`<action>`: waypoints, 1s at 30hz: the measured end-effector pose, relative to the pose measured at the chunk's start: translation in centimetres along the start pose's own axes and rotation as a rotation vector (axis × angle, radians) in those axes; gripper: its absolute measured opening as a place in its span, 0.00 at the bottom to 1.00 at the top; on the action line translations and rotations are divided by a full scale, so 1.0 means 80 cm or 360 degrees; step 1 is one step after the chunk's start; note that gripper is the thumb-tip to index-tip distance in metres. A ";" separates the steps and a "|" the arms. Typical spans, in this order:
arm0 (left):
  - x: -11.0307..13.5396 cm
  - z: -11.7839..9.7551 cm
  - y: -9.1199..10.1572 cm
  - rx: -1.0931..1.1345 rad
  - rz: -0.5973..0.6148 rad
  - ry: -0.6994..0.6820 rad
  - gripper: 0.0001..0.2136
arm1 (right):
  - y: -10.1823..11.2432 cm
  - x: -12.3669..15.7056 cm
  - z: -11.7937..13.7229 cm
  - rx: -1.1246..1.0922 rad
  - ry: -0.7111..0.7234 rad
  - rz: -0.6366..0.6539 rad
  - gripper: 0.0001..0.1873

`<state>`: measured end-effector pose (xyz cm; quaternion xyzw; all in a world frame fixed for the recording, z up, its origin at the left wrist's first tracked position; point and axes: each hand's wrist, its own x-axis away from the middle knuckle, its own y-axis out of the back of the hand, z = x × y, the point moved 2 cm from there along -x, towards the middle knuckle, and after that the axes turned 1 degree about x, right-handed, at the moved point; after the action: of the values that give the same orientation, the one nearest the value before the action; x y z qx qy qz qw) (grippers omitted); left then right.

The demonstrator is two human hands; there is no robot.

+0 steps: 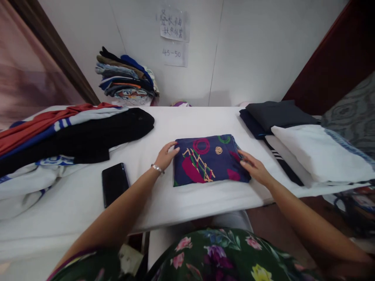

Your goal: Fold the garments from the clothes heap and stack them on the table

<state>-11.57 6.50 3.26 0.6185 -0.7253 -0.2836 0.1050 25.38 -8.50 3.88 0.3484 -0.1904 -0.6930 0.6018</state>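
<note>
The left hand (166,155) lay open, fingertips touching the left edge of the folded navy patterned garment (208,160) on the white table (181,199). The right hand (254,167) rested flat and open against the garment's right edge. A black phone (114,183) lay just left of the left forearm.

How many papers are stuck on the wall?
2. The upper paper has handwriting on it. The lower paper, right beneath it, reads 45-50. No others show.

Phone (115,183), apparently, left of folded garment (209,160)
</note>
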 end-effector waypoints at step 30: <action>0.108 -0.014 -0.023 -0.1030 0.0823 -0.0872 0.43 | -0.003 0.046 -0.037 0.0810 0.0533 0.0281 0.36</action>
<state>-11.29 -2.21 1.49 0.2567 -0.7307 -0.6110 0.1642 27.18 -11.52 0.73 0.5791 -0.2855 -0.5013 0.5760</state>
